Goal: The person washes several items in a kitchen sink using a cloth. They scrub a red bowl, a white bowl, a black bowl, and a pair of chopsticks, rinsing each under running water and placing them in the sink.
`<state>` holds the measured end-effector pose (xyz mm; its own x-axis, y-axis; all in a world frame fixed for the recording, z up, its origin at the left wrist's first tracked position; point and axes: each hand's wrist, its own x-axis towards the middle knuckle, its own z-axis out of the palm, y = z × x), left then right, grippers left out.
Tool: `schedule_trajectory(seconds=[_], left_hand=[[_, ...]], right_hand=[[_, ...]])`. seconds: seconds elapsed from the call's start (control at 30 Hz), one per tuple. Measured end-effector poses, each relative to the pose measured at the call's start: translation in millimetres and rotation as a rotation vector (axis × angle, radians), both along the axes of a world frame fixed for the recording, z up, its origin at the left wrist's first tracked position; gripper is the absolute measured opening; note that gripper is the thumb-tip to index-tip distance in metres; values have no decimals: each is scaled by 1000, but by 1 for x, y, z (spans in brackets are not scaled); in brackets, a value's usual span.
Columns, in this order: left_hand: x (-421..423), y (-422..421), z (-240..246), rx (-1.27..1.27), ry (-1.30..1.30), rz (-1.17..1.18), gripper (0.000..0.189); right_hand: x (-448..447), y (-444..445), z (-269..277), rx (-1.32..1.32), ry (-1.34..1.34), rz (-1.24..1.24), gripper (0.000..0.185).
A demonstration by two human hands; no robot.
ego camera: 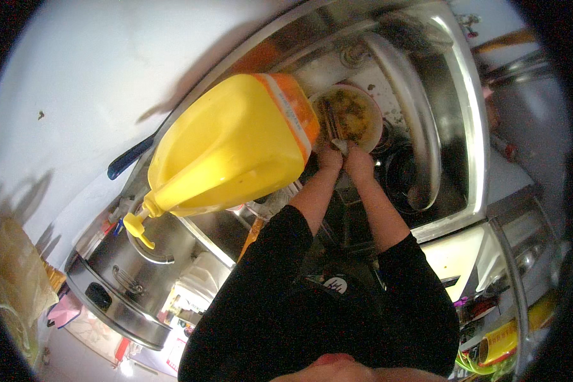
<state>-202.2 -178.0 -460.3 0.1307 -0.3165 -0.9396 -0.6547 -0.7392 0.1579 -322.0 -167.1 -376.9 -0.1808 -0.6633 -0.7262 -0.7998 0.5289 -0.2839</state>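
Both of my hands meet at the near rim of a round bowl of yellowish-brown food (pixel 351 117) in the head view. My left hand (pixel 329 157) and my right hand (pixel 358 162) are close together at a small whitish piece (pixel 340 144), perhaps paper or cloth. Dark thin sticks, which look like chopsticks (pixel 332 119), lie over the bowl's left side and reach down to the hands. The fingers are mostly hidden, so which hand holds what is unclear. A large yellow pump bottle (pixel 229 148) with an orange label fills the view left of the bowl.
A curved metal tube (pixel 410 119) arches right of the bowl, under a metal-framed hood or cabinet (pixel 477 143). A round black object (pixel 403 176) sits below the tube. At the lower left is a stainless steel sink (pixel 138 267). A dark handle (pixel 131 157) juts out beside the white wall.
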Motion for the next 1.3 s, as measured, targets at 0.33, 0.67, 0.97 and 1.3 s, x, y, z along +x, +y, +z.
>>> schedule_trajectory(seconds=[0.33,0.67,0.97,1.3], left_hand=[[-9,-5,7,164,274,451,66],[-5,-6,140,168,673,865,29],[22,28,268,-73,811,547,25],[86,107,358,-409,757,540,20]], right_hand=[[-2,5,-4,31,-100,-174,40],[-38,31,79,80,-856,-684,54],[-39,39,166,-122,-1364,-1384,56],[82,84,255,-505,-1090,-727,45]])
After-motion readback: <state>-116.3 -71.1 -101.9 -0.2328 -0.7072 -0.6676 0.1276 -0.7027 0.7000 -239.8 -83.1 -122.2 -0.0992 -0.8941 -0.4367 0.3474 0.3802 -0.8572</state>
